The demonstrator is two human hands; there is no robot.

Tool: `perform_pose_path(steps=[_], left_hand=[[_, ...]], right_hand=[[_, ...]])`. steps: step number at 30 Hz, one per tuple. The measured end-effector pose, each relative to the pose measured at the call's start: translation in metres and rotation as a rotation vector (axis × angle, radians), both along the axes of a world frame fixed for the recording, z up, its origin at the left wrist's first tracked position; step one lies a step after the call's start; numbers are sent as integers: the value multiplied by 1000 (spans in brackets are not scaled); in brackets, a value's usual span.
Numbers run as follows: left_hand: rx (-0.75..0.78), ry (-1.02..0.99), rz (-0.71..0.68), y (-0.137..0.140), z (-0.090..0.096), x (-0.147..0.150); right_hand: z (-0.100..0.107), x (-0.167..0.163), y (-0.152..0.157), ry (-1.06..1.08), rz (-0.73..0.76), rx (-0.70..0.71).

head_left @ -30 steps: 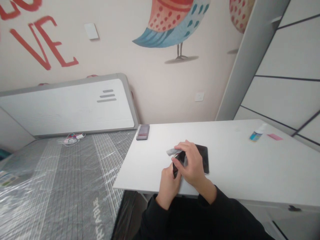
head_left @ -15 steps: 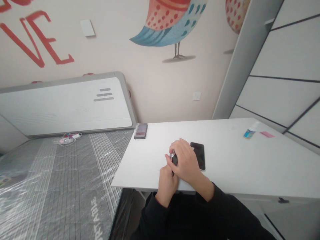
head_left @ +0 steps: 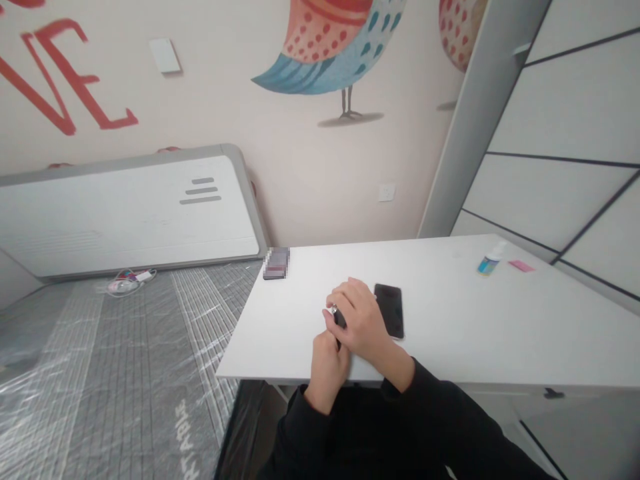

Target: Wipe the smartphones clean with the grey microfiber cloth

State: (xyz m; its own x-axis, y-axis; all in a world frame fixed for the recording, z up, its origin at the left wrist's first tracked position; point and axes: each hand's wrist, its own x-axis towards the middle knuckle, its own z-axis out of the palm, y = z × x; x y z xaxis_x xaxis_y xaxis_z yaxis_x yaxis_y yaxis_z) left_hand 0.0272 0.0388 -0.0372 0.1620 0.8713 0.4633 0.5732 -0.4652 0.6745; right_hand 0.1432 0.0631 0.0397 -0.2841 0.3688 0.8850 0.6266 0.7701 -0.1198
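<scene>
As the head camera looked down on the white table, the dark object was in the lower middle of the frame, between the two hands and largely covered by them. From its smooth, dark surface, I judged it to be light, stiff and perhaps slippery, with a face that could scratch; its edges seemed the safer place to take hold. The left hand was closed around its lower end, with the fingers folded in. The right hand was curved over its upper part, the fingers bent, with a narrow gap between thumb and forefinger. A small shiny piece showed in this gap, but I could not tell how firmly anything was gripped there. Just right of this hand lay a black flat device.
</scene>
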Motion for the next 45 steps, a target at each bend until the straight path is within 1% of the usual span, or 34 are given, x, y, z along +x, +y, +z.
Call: perform_pose_path(steps=[3, 5, 8, 10, 12, 14, 16, 19, 21, 23, 27, 29, 32, 36, 38, 40, 43, 45], left_hand=[[6, 9, 0, -2, 3, -1], [9, 9, 2, -2, 3, -1], [11, 7, 7, 0, 0, -1], [12, 7, 10, 3, -2, -1], [14, 6, 14, 4, -4, -1], [13, 7, 17, 4, -4, -2], [13, 10, 22, 3, -3, -2], [20, 13, 35, 2, -2, -2], [23, 11, 43, 2, -2, -2], [24, 7, 47, 3, -5, -2], [14, 20, 65, 5, -10, -2], [10, 27, 72, 4, -10, -1], [11, 30, 67, 3, -9, 0], [20, 43, 79, 2, -7, -2], [26, 47, 88, 2, -7, -3], [29, 48, 96, 2, -7, -3], [31, 45, 107, 2, -8, 0], [30, 44, 110, 2, -9, 1]], right_hand=[[-3, -5, 0, -58, 96, 96], [-3, -3, 3, -61, 118, 106], [2, 6, 8, -35, 109, 11], [6, 11, 9, -41, 63, -72], [10, 14, 7, -56, 13, -113], [13, 12, 5, -53, -3, -129], [14, 8, 3, -82, 43, -109], [14, 2, 4, -189, 160, -12], [14, 1, 6, -210, 189, 17], [14, 3, 8, -171, 138, -19], [14, 10, 8, -84, -56, -101], [15, 11, 5, -59, -96, -116], [15, 7, 1, -89, -60, -88], [19, 2, 2, -264, 44, 10], [20, 4, 5, -314, 65, 18], [21, 10, 9, -283, 25, -36], [19, 16, 11, -192, -103, -170], [19, 16, 7, -172, -162, -216]])
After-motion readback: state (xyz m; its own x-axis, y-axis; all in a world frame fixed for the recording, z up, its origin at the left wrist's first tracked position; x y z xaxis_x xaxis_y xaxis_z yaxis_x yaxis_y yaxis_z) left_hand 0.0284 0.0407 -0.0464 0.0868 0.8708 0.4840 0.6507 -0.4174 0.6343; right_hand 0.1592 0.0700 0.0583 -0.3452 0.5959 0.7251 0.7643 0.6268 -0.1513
